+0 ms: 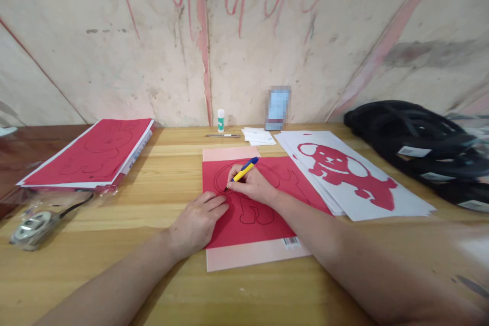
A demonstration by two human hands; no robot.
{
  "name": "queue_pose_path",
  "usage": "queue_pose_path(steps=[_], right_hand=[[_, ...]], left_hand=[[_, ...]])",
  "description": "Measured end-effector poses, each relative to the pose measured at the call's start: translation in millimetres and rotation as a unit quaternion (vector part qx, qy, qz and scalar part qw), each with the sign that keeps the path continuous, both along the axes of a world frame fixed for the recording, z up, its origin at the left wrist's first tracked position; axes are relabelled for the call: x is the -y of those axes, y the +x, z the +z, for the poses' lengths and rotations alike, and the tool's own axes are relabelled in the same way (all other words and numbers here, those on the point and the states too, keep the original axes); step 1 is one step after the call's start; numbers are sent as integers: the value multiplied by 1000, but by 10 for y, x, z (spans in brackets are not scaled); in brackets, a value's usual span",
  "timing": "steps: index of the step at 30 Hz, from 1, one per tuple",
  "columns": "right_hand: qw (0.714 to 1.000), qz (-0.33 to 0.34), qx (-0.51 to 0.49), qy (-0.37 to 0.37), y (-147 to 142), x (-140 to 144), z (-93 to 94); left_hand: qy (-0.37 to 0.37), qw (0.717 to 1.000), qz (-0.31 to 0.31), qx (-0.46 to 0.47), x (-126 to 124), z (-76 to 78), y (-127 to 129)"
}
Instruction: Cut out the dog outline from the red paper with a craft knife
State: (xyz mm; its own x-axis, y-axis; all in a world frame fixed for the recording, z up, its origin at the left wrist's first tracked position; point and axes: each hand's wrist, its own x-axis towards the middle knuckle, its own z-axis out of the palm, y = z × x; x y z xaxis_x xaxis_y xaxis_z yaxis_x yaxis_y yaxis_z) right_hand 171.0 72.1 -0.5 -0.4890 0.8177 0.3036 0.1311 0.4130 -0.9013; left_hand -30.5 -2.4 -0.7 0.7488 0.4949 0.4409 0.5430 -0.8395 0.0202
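While the left hand (pixel 198 221) lies flat on red paper (pixel 260 214), right hand (pixel 250 183) fingers pinch a pen (pixel 244 169).

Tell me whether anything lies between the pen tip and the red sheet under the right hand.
Nothing visible does: the right hand holds the yellow and blue pen with its tip on the red sheet, and the left hand lies flat on the sheet's left edge beside it.
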Motion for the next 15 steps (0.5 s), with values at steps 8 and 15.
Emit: queue_pose_path(steps=[8, 15], right_hand=[[999, 11, -26, -26, -1, 3, 21], [968, -100, -164, -163, 21, -91, -25]], left_hand=[[-3, 1000, 0, -3, 5, 28, 1], [1, 1000, 2, -13, -15, -38, -23]])
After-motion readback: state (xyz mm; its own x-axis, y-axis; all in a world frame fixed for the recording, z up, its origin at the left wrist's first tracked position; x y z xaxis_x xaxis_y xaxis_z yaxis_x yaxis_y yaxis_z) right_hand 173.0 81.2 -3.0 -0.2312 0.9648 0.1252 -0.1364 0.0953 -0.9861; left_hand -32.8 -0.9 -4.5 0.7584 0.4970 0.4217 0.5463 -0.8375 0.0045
